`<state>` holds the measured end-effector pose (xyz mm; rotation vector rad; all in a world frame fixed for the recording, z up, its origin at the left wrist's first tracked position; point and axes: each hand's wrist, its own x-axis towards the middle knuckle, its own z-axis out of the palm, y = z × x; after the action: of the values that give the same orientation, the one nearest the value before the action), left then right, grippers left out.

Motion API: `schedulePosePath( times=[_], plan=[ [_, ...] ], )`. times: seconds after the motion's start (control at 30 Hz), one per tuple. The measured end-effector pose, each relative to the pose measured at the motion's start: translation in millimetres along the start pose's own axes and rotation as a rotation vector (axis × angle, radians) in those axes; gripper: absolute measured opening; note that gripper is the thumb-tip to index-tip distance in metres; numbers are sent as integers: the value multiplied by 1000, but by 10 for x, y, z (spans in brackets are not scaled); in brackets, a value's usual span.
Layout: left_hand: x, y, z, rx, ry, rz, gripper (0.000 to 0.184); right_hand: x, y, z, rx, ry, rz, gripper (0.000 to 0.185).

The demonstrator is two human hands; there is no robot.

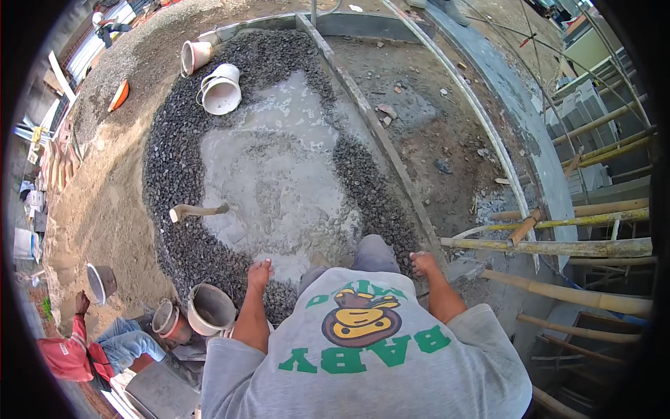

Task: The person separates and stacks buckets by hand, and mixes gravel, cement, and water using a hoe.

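My left hand [259, 273] hangs beside my shirt, fingers curled in, with nothing visible in it. On the other side my right hand [423, 264] is also curled closed and appears to hold nothing. Between and beyond them spreads a pool of wet grey concrete mix [279, 181], ringed by dark gravel [174, 153]. My legs stand at its near edge. A curved wooden handle [199, 211] rests across the gravel, its dark end at the wet mix. A large grey bucket [211, 309] sits to the left of my left hand.
A white bucket [220, 92] and a pinkish bucket [197, 56] lie on the far gravel. At lower left, a person in red [70, 356] reaches toward a bucket [102, 283]. Another bucket [166, 318] stands nearby. Bamboo poles [572, 297] crowd the right; a long board [377, 126] borders the gravel.
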<state>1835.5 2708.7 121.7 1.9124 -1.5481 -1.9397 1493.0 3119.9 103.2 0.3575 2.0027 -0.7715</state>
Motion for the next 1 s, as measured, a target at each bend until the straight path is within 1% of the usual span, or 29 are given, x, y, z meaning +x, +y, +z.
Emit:
schedulePosePath(
  times=[0.07, 0.13, 0.17, 0.2, 0.27, 0.3, 0.33, 0.37, 0.4, 0.43, 0.47, 0.53, 0.57, 0.6, 0.63, 0.67, 0.7, 0.73, 0.77, 0.8, 0.87, 0.9, 0.93, 0.97, 1.0],
  plan=[
    [-90, -152, 110, -68, 59, -13, 37, 434, 292, -285, -314, -52, -1, 20],
    [-136, -406, 209, -179, 143, -40, 37, 292, 4, -482, -352, -9, 28, 20],
    [-452, -216, 302, -171, 198, -128, 32, 113, -198, -581, -370, 12, 43, 19],
    [-512, -332, 338, -189, 194, -128, 30, 154, -287, -683, -414, -1, 12, 22],
    [-681, -625, 484, -232, 179, -139, 26, 483, -405, -875, -513, -46, -143, 31],
    [-882, -612, 597, -261, 244, -184, 23, 686, -485, -974, -562, -60, -231, 35],
    [-984, -654, 721, -302, 256, -180, 23, 885, -602, -1058, -592, -65, -311, 41],
    [-1081, -757, 810, -335, 269, -174, 23, 1162, -703, -1139, -623, -73, -390, 41],
    [-1154, -898, 845, -360, 280, -166, 24, 1158, -886, -1116, -634, -46, -460, 40],
    [-932, -1361, 886, -215, 305, -113, 25, 1141, -1078, -1090, -647, -17, -530, 39],
    [-1014, -1357, 899, -237, 302, -151, 25, 891, -1361, -1083, -646, 47, -591, 37],
    [-1141, -1250, 965, -281, 294, -218, 26, 327, -1843, -923, -336, -12, -482, 33],
    [-1029, -1312, 884, -224, 240, -223, 27, 166, -1968, -801, -182, -39, -418, 32],
    [-821, -1484, 813, -164, 181, -232, 27, 94, -1968, -667, -166, -53, -411, 29],
    [-760, -1473, 727, -110, 120, -241, 28, 41, -1948, -554, -155, -65, -407, 26],
    [-690, -1457, 624, -132, 127, -237, 28, -23, -1951, -447, -152, -76, -407, 23],
    [-696, -1166, 465, -158, 135, -233, 27, -89, -1872, -293, -124, -108, -339, 26],
    [-736, -879, 309, -188, 143, -232, 27, 130, -1704, -252, -150, -229, -237, 27],
    [-749, -708, 163, -281, 196, -145, 26, 524, -1461, -215, -177, -346, -131, 29],
    [-715, -603, 18, -370, 251, -55, 25, 769, -1186, -120, -611, -352, -401, 29],
    [-544, -593, -316, -468, 253, -2, 31, 662, -1272, 171, -920, -301, -491, 28],
    [-486, -620, -482, -507, 249, 20, 34, 290, -1480, 398, -793, -257, -304, 28],
    [-515, -604, -631, -491, 258, 1, 34, -24, -1584, 561, -662, -210, -111, 28],
    [-614, -555, -771, -474, 265, -19, 34, -184, -1686, 706, -613, -189, -107, 28],
    [-649, -530, -908, -457, 270, -33, 34, -285, -1833, 840, -593, -186, -175, 29]
  ],
)
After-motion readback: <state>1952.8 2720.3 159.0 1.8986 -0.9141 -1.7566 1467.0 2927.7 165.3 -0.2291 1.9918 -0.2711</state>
